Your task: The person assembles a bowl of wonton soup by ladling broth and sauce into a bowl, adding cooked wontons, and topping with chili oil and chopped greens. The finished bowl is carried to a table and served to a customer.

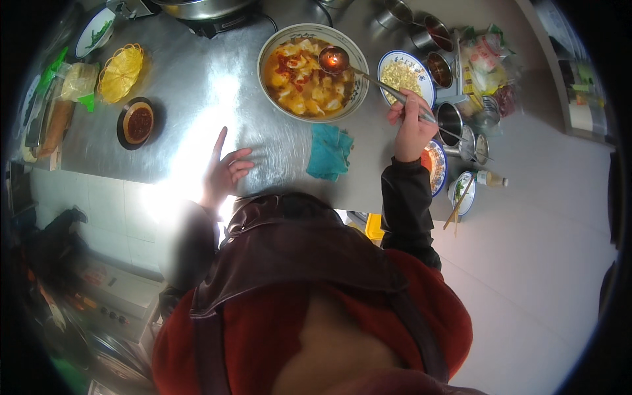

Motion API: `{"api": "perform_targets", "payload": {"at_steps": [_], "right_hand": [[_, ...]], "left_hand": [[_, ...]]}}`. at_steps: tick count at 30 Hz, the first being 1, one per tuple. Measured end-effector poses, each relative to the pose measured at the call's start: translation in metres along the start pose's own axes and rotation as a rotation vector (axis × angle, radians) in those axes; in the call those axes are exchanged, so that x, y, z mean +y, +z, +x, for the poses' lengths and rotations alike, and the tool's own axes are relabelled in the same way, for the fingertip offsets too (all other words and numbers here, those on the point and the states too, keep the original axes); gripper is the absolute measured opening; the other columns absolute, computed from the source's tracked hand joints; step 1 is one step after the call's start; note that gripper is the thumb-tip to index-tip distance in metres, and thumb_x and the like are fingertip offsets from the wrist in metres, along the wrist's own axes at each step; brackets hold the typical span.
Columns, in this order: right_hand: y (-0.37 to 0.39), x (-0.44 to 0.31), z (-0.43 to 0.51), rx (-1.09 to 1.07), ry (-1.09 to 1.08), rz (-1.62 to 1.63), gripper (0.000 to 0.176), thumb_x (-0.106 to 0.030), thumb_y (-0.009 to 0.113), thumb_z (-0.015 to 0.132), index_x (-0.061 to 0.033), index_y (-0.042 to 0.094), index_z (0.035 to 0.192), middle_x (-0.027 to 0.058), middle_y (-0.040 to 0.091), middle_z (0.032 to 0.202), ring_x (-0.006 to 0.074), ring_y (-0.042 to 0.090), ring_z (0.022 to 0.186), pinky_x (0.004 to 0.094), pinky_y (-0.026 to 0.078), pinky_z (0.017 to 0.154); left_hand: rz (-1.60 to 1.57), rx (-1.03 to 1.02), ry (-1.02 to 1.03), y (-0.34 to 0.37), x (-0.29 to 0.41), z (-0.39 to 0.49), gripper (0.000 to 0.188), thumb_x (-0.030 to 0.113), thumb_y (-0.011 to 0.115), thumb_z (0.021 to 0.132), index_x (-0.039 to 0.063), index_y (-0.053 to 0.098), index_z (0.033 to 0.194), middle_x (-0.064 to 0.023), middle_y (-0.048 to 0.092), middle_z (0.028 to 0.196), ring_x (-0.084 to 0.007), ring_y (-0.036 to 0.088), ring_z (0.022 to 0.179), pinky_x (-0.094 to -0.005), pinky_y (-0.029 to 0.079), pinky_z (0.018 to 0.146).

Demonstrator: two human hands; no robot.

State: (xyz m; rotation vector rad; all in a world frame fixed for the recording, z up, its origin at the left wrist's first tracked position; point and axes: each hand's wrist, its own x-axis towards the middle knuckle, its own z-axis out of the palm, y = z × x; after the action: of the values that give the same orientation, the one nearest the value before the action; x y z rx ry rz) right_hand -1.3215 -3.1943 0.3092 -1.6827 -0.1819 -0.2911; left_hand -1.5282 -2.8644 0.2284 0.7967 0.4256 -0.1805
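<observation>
My right hand (pixel 414 129) grips the metal handle of a ladle (pixel 384 86). The ladle's cup, with red oily liquid in it, is over the right part of a large patterned bowl (pixel 363 49). Whether it touches the soup cannot be told. Pale dumplings or wontons (pixel 316 98) fill the bowl in brown broth, with red chili oil on top. My left hand (pixel 224 170) is empty over the steel table's front edge, its fingers spread. A folded teal cloth (pixel 330 152) lies between my hands, just below the bowl.
A plate of chopped garlic (pixel 405 79), steel pots (pixel 449 123) and a bowl of scallions with chopsticks (pixel 462 190) crowd the right. Leftward stand a dark bowl of sauce (pixel 137 123) and a yellow woven basket (pixel 121 73). A steel pan (pixel 205 9) sits at the back.
</observation>
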Motion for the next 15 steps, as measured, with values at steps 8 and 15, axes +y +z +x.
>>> {"api": "perform_targets", "payload": {"at_steps": [8, 15], "right_hand": [[-0.019, -0.026, -0.006, 0.033, 0.116, -0.034, 0.024, -0.012, 0.053, 0.099, 0.0097, 0.062, 0.105, 0.0075, 0.060, 0.069, 0.0113, 0.053, 0.055, 0.0222, 0.041, 0.051], [-0.002, -0.019, -0.026, -0.019, 0.049, -0.046, 0.026, -0.014, 0.052, 0.101, 0.0088, 0.062, 0.108, 0.0087, 0.061, 0.071, 0.0131, 0.056, 0.059, 0.0240, 0.043, 0.055]], "left_hand": [[-0.025, -0.007, -0.038, -0.002, 0.011, 0.013, 0.059, 0.031, 0.037, 0.104, 0.030, 0.011, 0.157, -0.0182, 0.055, 0.127, -0.0217, 0.063, 0.101, -0.0285, 0.050, 0.089], [0.010, -0.108, -0.019, -0.008, 0.008, 0.022, 0.075, 0.055, 0.046, 0.098, 0.026, 0.010, 0.158, -0.0220, 0.055, 0.130, -0.0268, 0.064, 0.103, -0.0337, 0.051, 0.090]]}}
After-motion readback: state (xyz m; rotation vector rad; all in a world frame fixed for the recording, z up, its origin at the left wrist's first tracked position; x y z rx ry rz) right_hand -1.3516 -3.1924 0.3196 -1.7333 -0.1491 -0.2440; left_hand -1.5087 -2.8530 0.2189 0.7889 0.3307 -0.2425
